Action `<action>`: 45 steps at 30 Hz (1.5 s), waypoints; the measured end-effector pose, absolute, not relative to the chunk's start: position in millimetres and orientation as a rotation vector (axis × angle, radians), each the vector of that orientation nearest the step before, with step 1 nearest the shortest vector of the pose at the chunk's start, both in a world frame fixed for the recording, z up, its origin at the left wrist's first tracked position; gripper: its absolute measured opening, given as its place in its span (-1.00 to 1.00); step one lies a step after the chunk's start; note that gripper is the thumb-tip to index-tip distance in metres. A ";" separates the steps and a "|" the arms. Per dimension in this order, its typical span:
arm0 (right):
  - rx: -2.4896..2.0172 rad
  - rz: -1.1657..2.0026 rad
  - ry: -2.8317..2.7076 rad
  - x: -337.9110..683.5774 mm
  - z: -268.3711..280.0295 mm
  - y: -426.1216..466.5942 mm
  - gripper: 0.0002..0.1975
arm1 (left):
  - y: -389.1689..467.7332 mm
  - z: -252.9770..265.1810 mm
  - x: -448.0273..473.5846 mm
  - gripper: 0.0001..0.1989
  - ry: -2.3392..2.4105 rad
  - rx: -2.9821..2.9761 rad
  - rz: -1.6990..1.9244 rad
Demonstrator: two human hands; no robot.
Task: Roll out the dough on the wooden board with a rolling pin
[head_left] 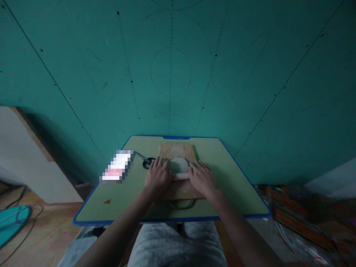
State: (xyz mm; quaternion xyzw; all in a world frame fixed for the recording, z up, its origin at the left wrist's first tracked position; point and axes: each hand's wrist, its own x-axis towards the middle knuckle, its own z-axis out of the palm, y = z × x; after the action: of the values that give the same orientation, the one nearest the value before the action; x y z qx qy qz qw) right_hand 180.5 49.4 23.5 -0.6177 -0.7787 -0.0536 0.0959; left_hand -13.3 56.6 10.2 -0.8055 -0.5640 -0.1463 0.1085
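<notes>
Holding pale cylindrical rod (180, 176) at ends: left hand (158, 175), right hand (202, 178); flat round disc (179, 164) on grainy board (177, 150).

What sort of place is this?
Probably an unfinished room or workshop: the green wall shows straight seams and dark dots, a pale panel stands at the left, and clutter lies on the floor at the right.

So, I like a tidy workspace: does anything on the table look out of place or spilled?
I see no spill. One mild oddity: a small orange triangle lies by itself on the near left of the table, apart from the wooden board. I can't tell what it is.
</notes>
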 end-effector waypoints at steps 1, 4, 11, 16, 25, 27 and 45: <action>-1.830 -0.157 -2.304 181.4 20.7 47.0 -0.58 | 54.3 9.7 -13.1 -0.66 -1.644 -2.376 -0.426; -1.838 -0.165 -2.278 182.3 14.6 42.6 -0.58 | 49.2 9.1 -12.7 -0.65 -1.623 -2.386 -0.413; -1.863 -0.149 -2.249 178.9 20.4 50.1 -0.58 | 56.1 16.2 -10.8 -0.66 -1.696 -2.394 -0.339; -1.953 -0.066 -2.203 174.8 30.0 63.5 -0.62 | 73.2 17.9 -12.0 -0.65 -1.757 -2.429 -0.307; -2.045 0.184 -2.145 173.6 37.2 94.0 -0.67 | 102.8 35.9 -6.7 -0.68 -1.922 -2.413 -0.242; -2.048 0.188 -2.144 173.2 39.3 98.6 -0.66 | 106.5 38.3 -6.1 -0.67 -1.924 -2.412 -0.240; -2.046 0.121 -2.123 172.6 40.7 131.5 -0.67 | 136.4 41.4 -6.9 -0.69 -1.893 -2.431 -0.286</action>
State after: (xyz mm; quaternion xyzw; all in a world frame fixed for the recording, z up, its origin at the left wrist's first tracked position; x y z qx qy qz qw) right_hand 172.6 131.5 40.7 -0.6901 -0.7162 0.0410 0.0951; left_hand -6.9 136.4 41.4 -0.7854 -0.6115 -0.0925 0.0236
